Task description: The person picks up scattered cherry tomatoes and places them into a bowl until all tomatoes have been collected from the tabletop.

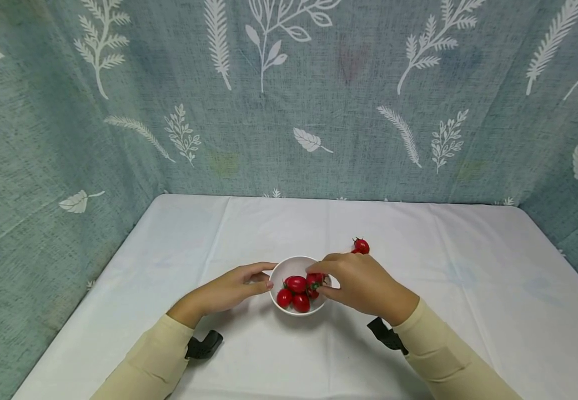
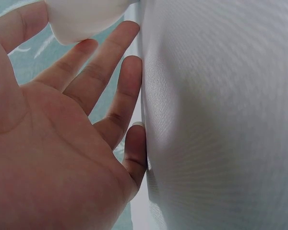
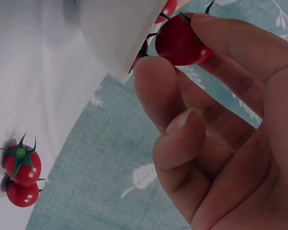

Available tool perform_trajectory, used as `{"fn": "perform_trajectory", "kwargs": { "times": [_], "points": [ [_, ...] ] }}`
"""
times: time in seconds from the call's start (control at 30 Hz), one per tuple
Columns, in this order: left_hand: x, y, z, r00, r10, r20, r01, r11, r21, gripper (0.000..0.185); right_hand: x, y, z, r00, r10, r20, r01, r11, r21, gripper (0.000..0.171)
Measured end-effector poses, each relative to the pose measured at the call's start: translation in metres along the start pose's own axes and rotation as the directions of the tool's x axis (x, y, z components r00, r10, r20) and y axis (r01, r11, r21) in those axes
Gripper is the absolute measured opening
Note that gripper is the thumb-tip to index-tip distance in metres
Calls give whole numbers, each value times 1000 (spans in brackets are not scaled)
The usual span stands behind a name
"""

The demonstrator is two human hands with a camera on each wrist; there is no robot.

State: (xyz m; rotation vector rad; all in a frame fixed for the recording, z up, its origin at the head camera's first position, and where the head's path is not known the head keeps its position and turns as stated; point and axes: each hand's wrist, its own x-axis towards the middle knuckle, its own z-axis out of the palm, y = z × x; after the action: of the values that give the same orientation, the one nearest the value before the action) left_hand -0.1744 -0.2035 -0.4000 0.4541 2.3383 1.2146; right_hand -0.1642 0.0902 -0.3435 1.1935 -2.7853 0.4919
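A white bowl [image 1: 279, 272] with several red cherry tomatoes [image 1: 301, 303] in it stands on the table between both hands. My left hand [image 1: 229, 290] is at the bowl's left side, thumb and index finger touching its wall [image 2: 86, 19] with the fingers nearly straight. Over the bowl's right rim, my right hand [image 1: 363, 284] pinches a cherry tomato [image 3: 177, 43] with a green stem between thumb and fingers. That tomato is beside the bowl's edge in the right wrist view, close to others inside. Whether it touches them I cannot tell.
Two more cherry tomatoes [image 3: 23, 165] lie together on the white tablecloth [image 1: 249, 228], beyond the right hand; in the head view that hand partly hides them. A teal leaf-patterned curtain [image 1: 269, 144] hangs behind the table and along its sides.
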Motion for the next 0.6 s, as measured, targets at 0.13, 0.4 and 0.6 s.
{"fn": "perform_trajectory", "kwargs": {
  "times": [0.13, 0.4, 0.6],
  "points": [
    [0, -1, 0, 1000, 0, -2, 0, 1000, 0, 54, 0, -1, 1, 1000, 2, 22, -2, 1000, 11, 29],
    [-1, 0, 0, 1000, 3, 0, -3, 1000, 2, 54, 0, -3, 4, 997, 31, 70, -32, 999, 17, 29],
    [-1, 2, 0, 1000, 26, -3, -26, 999, 19, 52, 0, -2, 7, 996, 40, 74, -40, 999, 4, 29]
  ]
}}
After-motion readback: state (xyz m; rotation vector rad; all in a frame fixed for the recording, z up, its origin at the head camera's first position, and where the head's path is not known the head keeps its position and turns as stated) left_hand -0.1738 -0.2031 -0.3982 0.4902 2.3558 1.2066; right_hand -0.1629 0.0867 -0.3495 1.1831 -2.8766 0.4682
